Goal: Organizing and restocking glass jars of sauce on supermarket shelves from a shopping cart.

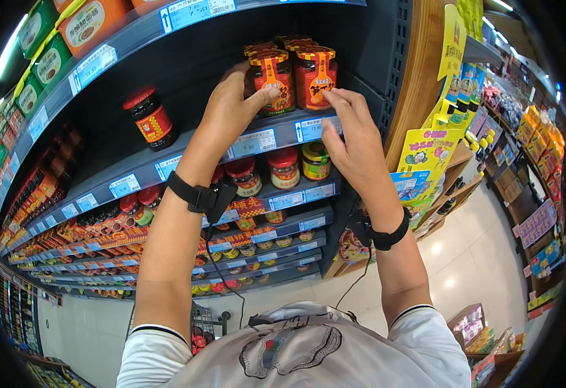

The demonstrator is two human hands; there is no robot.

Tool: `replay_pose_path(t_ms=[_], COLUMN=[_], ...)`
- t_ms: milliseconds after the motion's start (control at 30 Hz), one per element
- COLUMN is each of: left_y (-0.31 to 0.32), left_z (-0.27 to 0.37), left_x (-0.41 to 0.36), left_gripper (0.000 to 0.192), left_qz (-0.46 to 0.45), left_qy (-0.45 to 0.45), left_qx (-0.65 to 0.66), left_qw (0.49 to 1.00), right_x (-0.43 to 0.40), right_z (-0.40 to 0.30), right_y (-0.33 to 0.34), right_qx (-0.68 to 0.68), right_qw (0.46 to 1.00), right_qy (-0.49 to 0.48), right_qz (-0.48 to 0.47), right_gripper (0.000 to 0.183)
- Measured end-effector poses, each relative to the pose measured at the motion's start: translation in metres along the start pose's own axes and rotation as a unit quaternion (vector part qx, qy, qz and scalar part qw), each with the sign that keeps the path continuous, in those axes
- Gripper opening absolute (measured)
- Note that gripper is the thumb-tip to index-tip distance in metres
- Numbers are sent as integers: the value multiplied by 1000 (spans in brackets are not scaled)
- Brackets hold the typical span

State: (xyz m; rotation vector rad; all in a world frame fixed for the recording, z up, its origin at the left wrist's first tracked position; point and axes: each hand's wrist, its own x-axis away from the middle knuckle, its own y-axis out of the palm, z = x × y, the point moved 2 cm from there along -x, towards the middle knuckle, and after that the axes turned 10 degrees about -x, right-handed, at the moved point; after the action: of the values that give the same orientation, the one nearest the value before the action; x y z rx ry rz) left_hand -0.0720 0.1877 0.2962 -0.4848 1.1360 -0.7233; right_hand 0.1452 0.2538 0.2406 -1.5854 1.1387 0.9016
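My left hand [229, 104] wraps the left side of a front sauce jar [274, 87] with a red label. Its thumb lies across the label, and the other fingers are partly hidden along the jar's side. Beside it, a second front jar [315, 80] with a red-orange label stands upright. The fingertips of my right hand [353, 133] are at that jar's lower right, with thumb and fingers apart and nothing held between them. Behind these two, the tops of more jars [296, 42] show. All stand at the right end of a dark shelf [198, 138].
A lone red-capped sauce jar [149, 119] stands farther left on this shelf. Lower shelves hold several jars, including a green-labelled one [316, 160]. A wooden end post [409, 72] bounds the shelf at right. Part of a wire cart [203, 320] shows below. Cables hang from both wrist straps.
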Motion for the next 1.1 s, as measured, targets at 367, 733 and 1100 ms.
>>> replay_pose_path(t_ms=[367,733,1100], left_y=[-2,2,-42], left_z=[-9,-12,2], left_x=[0,-12,61], left_gripper=[64,86,57], left_qz=[-21,-17,168], left_qy=[26,9,147], left_qx=[100,16,-24], left_qw=[994,1000,975], right_x=[2,16,81], right_z=[3,-33,-96], right_y=[4,11,85], right_qx=[43,8,-234], right_qw=[999,999,961], right_qy=[1,-7,105], right_qz=[-9,33,-104], right_gripper=[36,33,28])
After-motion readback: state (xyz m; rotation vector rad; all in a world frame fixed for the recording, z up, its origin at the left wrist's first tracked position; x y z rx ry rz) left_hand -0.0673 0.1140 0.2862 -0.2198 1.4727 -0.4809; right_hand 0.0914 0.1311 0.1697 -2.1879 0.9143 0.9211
